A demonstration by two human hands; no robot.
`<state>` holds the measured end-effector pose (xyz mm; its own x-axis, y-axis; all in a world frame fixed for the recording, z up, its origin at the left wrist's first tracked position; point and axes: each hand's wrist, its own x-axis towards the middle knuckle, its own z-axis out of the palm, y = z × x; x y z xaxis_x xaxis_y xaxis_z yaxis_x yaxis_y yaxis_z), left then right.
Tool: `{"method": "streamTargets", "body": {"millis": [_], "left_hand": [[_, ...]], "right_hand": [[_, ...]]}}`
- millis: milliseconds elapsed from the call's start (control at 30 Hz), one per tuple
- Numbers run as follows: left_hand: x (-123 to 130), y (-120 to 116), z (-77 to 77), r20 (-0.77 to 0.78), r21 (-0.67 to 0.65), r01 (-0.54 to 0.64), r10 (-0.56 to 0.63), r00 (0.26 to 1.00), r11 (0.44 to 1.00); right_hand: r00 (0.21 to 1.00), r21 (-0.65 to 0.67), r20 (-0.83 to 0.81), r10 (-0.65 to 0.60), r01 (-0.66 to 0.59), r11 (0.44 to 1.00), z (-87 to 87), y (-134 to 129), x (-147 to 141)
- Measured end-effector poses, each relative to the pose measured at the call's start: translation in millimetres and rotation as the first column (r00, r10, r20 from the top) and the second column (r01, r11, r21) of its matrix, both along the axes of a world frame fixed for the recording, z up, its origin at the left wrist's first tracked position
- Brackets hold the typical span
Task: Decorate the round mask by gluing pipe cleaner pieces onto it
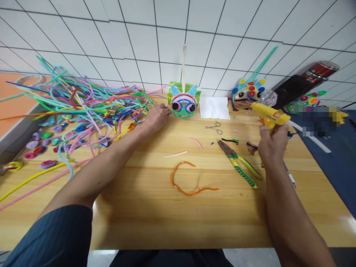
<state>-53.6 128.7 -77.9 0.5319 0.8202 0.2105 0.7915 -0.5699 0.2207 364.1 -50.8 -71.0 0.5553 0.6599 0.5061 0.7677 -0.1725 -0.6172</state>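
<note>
My left hand is at the back of the table, beside the left edge of a colourful face mask with blue ears and dark round eyes. Its fingers are pinched together around something dark and too small to name. On the right, my right hand is wrapped round a yellow glue gun whose nozzle points left. A second face mask with coloured dots stands just behind the gun. An orange curved pipe cleaner lies near the middle of the wooden table.
Piled pipe cleaners and coiled pieces cover the left side. Green-handled pliers, small scissors and white paper lie centre-right. A dark red flask leans at the back right, by the tiled wall.
</note>
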Motion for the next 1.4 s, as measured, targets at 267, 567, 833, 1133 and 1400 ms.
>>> {"method": "streamTargets", "body": {"millis": [267,567,833,1133,1400], "left_hand": [[7.2,-5.1,7.9,-0.073,-0.067,-0.07,0.065,0.995,0.995],[3.9,-38.7,13.0,0.04,-0.14,-0.038,0.044,0.998,0.989],[27.9,-118.6,-1.6,0.296,-0.239,0.275,-0.2,0.934,0.931],[28.2,-125.5,-9.7,0.444,-0.247,0.313,-0.18,0.878,0.917],[20.7,-118.5,-9.4,0.642,-0.416,0.32,0.025,0.767,0.851]], "right_hand": [[0.995,0.015,-0.061,0.085,-0.084,0.996,12.0,-9.2,-29.3],[0.979,-0.134,-0.024,0.2,-0.202,0.97,29.4,-20.8,-61.4],[0.909,-0.422,-0.038,0.415,-0.391,0.818,44.6,-33.6,-90.8],[0.91,-0.468,0.023,0.415,-0.357,0.809,39.9,-30.5,-106.5],[0.913,-0.505,0.029,0.408,-0.339,0.794,32.9,-30.1,-103.4]]}}
